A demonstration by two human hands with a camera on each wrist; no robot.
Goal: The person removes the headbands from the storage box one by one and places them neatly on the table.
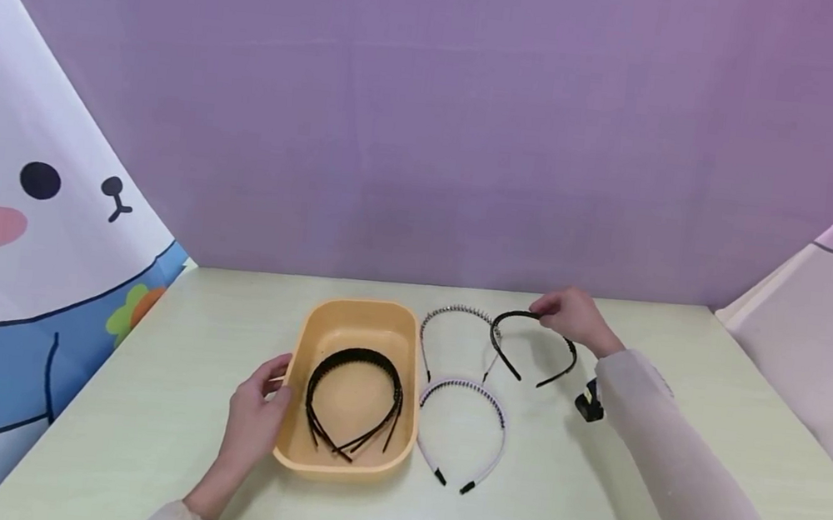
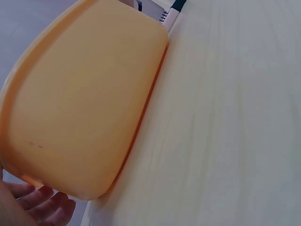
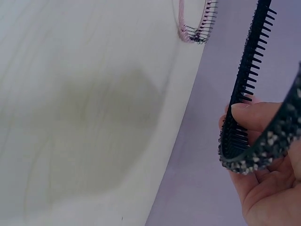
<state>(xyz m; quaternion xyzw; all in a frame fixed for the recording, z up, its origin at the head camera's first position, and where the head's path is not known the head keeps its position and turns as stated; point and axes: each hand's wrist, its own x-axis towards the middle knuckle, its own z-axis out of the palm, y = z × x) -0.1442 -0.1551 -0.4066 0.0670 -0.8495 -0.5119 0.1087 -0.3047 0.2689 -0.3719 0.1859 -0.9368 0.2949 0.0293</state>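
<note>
In the head view, my right hand (image 1: pixel 573 315) pinches a black headband (image 1: pixel 496 347) by the top of its arch, its two ends pointing down toward me. Comb teeth line its inner side and sparkly beads cover its outside in the right wrist view, where thumb and fingers clasp the band (image 3: pixel 251 61). My left hand (image 1: pixel 257 412) rests against the left side of an orange plastic basin (image 1: pixel 415 352), fingers loosely bent at its rim. Through the left wrist camera the basin's outer wall (image 2: pixel 89 103) fills much of the view, with fingers (image 2: pixel 49 205) beside its end. Several black headbands (image 1: pixel 358 355) lie inside the basin.
Right of the basin, a beaded silvery headband (image 1: pixel 460 309) lies toward the back of the pale table (image 1: pixel 169 404). Nearer me is a pale lilac headband (image 1: pixel 503 436) with dark tips. A purple cloth (image 1: pixel 429 127) hangs behind the table.
</note>
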